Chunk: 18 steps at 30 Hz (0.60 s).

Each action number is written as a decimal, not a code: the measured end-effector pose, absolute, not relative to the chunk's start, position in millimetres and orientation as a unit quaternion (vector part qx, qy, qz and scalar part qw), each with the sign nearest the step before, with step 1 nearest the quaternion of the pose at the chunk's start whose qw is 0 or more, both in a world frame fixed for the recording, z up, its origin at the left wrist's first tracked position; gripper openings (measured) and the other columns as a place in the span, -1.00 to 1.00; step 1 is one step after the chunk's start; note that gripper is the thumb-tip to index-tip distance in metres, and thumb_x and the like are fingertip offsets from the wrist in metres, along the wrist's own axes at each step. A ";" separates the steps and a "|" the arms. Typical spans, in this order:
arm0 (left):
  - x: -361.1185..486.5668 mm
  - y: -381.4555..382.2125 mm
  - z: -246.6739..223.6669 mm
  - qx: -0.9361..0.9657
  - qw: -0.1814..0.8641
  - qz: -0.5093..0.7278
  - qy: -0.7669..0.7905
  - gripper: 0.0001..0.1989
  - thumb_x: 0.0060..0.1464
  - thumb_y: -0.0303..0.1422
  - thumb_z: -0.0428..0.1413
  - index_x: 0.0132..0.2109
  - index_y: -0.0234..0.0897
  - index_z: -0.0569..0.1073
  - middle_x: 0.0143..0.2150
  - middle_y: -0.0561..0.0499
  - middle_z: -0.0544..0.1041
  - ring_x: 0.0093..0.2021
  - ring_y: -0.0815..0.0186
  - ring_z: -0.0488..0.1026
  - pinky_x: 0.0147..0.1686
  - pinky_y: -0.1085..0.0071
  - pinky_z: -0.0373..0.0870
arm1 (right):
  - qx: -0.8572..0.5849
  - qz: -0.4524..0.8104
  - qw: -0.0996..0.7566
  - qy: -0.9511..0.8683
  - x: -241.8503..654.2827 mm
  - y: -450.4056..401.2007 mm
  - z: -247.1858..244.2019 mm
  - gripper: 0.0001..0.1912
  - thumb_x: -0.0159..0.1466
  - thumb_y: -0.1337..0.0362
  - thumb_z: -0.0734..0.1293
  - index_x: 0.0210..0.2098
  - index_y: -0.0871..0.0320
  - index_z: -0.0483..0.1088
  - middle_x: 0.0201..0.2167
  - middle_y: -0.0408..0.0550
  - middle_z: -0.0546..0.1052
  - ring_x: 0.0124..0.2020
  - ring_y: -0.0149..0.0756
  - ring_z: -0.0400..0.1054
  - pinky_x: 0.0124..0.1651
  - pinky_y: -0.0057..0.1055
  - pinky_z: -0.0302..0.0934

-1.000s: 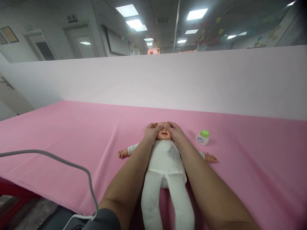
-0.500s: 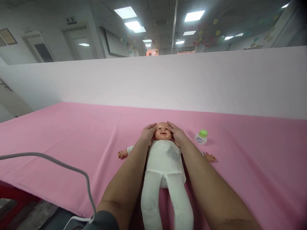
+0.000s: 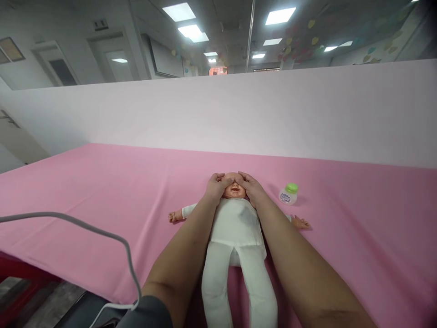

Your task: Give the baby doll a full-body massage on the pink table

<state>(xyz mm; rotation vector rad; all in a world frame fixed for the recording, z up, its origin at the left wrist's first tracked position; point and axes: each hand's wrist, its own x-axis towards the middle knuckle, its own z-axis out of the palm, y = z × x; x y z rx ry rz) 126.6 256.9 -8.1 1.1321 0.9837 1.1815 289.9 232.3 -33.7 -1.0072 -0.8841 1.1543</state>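
Note:
A baby doll [image 3: 237, 223] in a white top and white trousers lies on its back, head away from me and arms spread sideways. My left hand [image 3: 217, 186] cups the left side of its head, its thumb across the eye area. On the other side, my right hand [image 3: 251, 186] curves round the head with its thumb near the other eye. Both thumbs hide the doll's eyes, while its mouth shows below them. Fingers behind the head are partly hidden. A small clear bottle with a green cap [image 3: 288, 194] stands to the right of the head, apart from my hands.
Pink cloth [image 3: 119, 182] covers the table, with a low white wall [image 3: 218, 114] behind it and glass above that. A grey cable [image 3: 85, 232] loops by my left arm. A red stool [image 3: 20, 278] shows at the lower left.
Both thumbs have moved inward from the sides of the doll's head onto its eye area. The bottle and the doll's body stay in place; the view has shifted slightly.

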 end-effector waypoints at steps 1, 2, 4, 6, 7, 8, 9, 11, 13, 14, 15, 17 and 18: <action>126.4 256.0 -6.8 0.487 0.573 0.502 0.428 -0.38 -0.18 -0.21 0.52 0.00 -0.24 0.48 0.07 -0.23 0.56 0.00 0.04 0.60 0.00 0.17 0.53 | -0.443 0.503 0.633 -0.387 289.7 231.4 -32.6 -0.29 0.07 0.10 0.64 0.19 0.01 0.47 0.21 0.02 0.55 0.17 -0.04 0.49 0.21 -0.11 0.43; 126.2 255.4 -5.8 0.489 0.570 0.498 0.433 -0.38 -0.19 -0.21 0.52 0.01 -0.23 0.48 0.08 -0.24 0.56 0.00 0.03 0.60 0.00 0.16 0.54 | -0.446 0.499 0.633 -0.388 289.3 230.8 -31.7 -0.28 0.06 0.10 0.64 0.18 0.01 0.47 0.20 0.02 0.56 0.17 -0.03 0.49 0.21 -0.11 0.43; 126.1 254.9 -4.7 0.491 0.570 0.495 0.435 -0.37 -0.18 -0.20 0.52 0.01 -0.22 0.47 0.10 -0.24 0.55 0.00 0.02 0.60 -0.02 0.15 0.54 | -0.451 0.491 0.635 -0.391 288.0 231.1 -30.7 -0.29 0.06 0.11 0.64 0.18 0.02 0.48 0.20 0.02 0.56 0.18 -0.02 0.49 0.23 -0.10 0.42; 126.4 255.2 -5.0 0.489 0.574 0.497 0.430 -0.39 -0.16 -0.20 0.50 0.02 -0.22 0.47 0.10 -0.24 0.55 -0.03 0.03 0.61 -0.04 0.15 0.55 | -0.452 0.483 0.639 -0.393 286.2 233.4 -31.2 -0.33 0.10 0.10 0.62 0.17 0.01 0.49 0.22 0.00 0.55 0.20 -0.04 0.47 0.27 -0.10 0.38; 126.7 255.6 -5.4 0.487 0.575 0.500 0.428 -0.40 -0.14 -0.20 0.49 0.03 -0.22 0.48 0.09 -0.24 0.56 -0.04 0.03 0.61 -0.05 0.16 0.55 | -0.452 0.480 0.641 -0.393 285.3 234.9 -31.9 -0.37 0.13 0.09 0.60 0.17 0.01 0.49 0.23 -0.01 0.54 0.22 -0.05 0.46 0.29 -0.10 0.35; 127.0 256.0 -5.8 0.484 0.575 0.502 0.427 -0.41 -0.12 -0.20 0.48 0.03 -0.23 0.48 0.08 -0.23 0.56 -0.04 0.04 0.61 -0.05 0.16 0.55 | -0.451 0.479 0.644 -0.391 284.5 236.5 -32.6 -0.41 0.16 0.08 0.58 0.16 0.00 0.50 0.24 -0.03 0.54 0.23 -0.07 0.44 0.32 -0.10 0.33; 127.3 256.4 -6.2 0.481 0.576 0.504 0.427 -0.43 -0.10 -0.21 0.47 0.04 -0.23 0.48 0.07 -0.23 0.57 -0.05 0.06 0.61 -0.04 0.17 0.55 | -0.450 0.478 0.646 -0.389 283.8 237.9 -33.2 -0.45 0.20 0.08 0.55 0.16 -0.01 0.50 0.24 -0.05 0.54 0.25 -0.10 0.43 0.34 -0.11 0.30; 127.2 257.3 -6.8 0.471 0.581 0.508 0.427 -0.45 -0.08 -0.21 0.46 0.03 -0.22 0.50 0.06 -0.21 0.59 -0.05 0.08 0.61 -0.02 0.18 0.54 | -0.447 0.482 0.649 -0.384 283.1 239.3 -33.5 -0.51 0.25 0.08 0.50 0.15 0.00 0.51 0.23 -0.07 0.55 0.25 -0.12 0.43 0.36 -0.12 0.27; 125.7 258.6 -7.1 0.460 0.592 0.509 0.424 -0.47 -0.06 -0.21 0.45 0.03 -0.22 0.51 0.03 -0.21 0.61 -0.04 0.09 0.62 0.00 0.18 0.55 | -0.442 0.492 0.648 -0.377 283.2 238.0 -31.8 -0.53 0.27 0.11 0.47 0.16 0.01 0.51 0.21 -0.05 0.56 0.23 -0.12 0.46 0.34 -0.11 0.30; 124.3 259.5 -7.2 0.453 0.603 0.504 0.420 -0.48 -0.06 -0.22 0.45 0.04 -0.22 0.52 0.02 -0.20 0.62 -0.04 0.08 0.62 0.00 0.17 0.55 | -0.440 0.499 0.646 -0.374 283.5 236.3 -30.2 -0.52 0.28 0.13 0.46 0.17 0.01 0.51 0.20 -0.04 0.57 0.20 -0.10 0.48 0.32 -0.10 0.33; 122.6 260.5 -7.4 0.446 0.618 0.497 0.415 -0.48 -0.07 -0.22 0.45 0.04 -0.22 0.52 0.01 -0.20 0.63 -0.04 0.08 0.62 0.00 0.17 0.56 | -0.439 0.507 0.643 -0.370 283.9 234.0 -28.2 -0.52 0.28 0.16 0.45 0.19 0.01 0.50 0.18 -0.02 0.58 0.18 -0.09 0.49 0.30 -0.08 0.36; 118.1 262.6 -7.9 0.427 0.650 0.481 0.403 -0.46 -0.07 -0.25 0.45 0.06 -0.20 0.53 0.01 -0.20 0.64 -0.03 0.06 0.62 -0.02 0.17 0.58 | -0.433 0.528 0.638 -0.355 285.0 228.3 -23.7 -0.49 0.26 0.23 0.45 0.21 0.00 0.49 0.18 -0.01 0.58 0.17 -0.07 0.50 0.27 -0.07 0.38; 115.6 263.4 -8.3 0.418 0.665 0.474 0.398 -0.46 -0.07 -0.26 0.45 0.07 -0.18 0.53 0.02 -0.19 0.64 -0.01 0.05 0.62 -0.02 0.17 0.58 | -0.428 0.540 0.637 -0.347 285.6 225.3 -21.5 -0.47 0.25 0.27 0.45 0.22 -0.01 0.48 0.20 -0.01 0.57 0.18 -0.07 0.50 0.27 -0.08 0.39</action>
